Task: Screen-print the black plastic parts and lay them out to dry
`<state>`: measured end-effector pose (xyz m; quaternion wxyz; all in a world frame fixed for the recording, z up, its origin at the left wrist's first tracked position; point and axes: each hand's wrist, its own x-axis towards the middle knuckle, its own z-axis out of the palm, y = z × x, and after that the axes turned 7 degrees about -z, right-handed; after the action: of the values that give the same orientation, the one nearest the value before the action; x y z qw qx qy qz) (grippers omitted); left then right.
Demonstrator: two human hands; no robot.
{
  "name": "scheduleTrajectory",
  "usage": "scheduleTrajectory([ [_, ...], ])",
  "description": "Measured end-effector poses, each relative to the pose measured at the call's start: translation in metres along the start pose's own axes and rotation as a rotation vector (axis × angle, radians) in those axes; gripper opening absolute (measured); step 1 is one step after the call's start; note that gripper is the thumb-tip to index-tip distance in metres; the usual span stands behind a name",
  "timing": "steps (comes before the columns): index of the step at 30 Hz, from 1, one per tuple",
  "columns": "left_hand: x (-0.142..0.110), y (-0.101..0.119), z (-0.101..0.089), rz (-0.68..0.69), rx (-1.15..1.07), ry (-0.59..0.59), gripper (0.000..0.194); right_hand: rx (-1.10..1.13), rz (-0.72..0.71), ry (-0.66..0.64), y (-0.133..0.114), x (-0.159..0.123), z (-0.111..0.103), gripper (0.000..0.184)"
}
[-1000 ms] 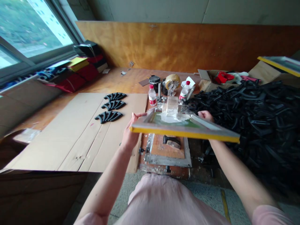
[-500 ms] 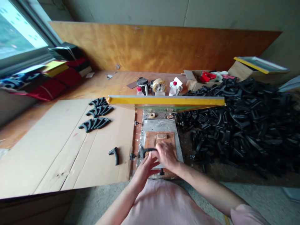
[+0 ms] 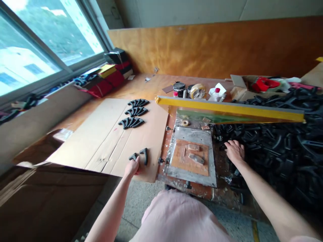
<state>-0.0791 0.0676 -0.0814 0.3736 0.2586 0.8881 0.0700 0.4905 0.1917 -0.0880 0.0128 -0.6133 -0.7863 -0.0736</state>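
Your left grip (image 3: 132, 167) is closed around a black curved piece (image 3: 134, 156) at about 11 o'clock, at the near edge of a large tan cardboard sheet (image 3: 101, 141). A second black hook-shaped piece (image 3: 144, 156) stands just beside your fingers on the same sheet. Farther out at 11 o'clock, three neat rows of black curved pieces (image 3: 133, 114) lie on the cardboard.

Your right grip (image 3: 235, 152) is open, its fingers spread, at about 1 o'clock. It sits at the edge of a big loose heap of black curved pieces (image 3: 272, 141), which fills your 2 to 3 o'clock side. You can't quite tell whether the fingertips touch the heap.

Straight ahead at 12 o'clock, between your hands, lies a scuffed grey metal plate with an orange board on it (image 3: 191, 154). Just past it, a wooden screen frame with a yellow edge (image 3: 227, 107) is propped up at a tilt. Beyond the frame, on the orange wooden counter (image 3: 151, 82), stand a black ink jar (image 3: 179, 90), a tan tape roll (image 3: 197, 91) and a white plastic bottle (image 3: 217, 94).
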Motion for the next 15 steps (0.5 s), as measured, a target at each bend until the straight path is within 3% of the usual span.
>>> scheduleTrajectory([
  [2,0.002,0.006,-0.001,0.008,0.083,-0.049,0.061,0.005,-0.018,0.046,-0.008,-0.007,-0.003,0.013],
  [6,0.001,0.025,-0.018,0.053,0.252,-0.090,0.070,0.190,-0.012,0.008,-0.056,-0.017,-0.034,0.030],
  [9,-0.011,0.060,-0.035,0.227,0.246,-0.085,0.064,0.413,-0.197,0.031,-0.108,-0.019,-0.058,0.032],
  [12,-0.046,0.118,-0.049,0.479,-0.001,-0.106,0.062,0.470,-0.378,0.044,-0.152,-0.015,-0.069,0.038],
  [15,-0.103,0.180,-0.060,0.818,-0.556,-0.210,0.065,0.386,-0.421,0.025,-0.177,-0.011,-0.069,0.041],
])
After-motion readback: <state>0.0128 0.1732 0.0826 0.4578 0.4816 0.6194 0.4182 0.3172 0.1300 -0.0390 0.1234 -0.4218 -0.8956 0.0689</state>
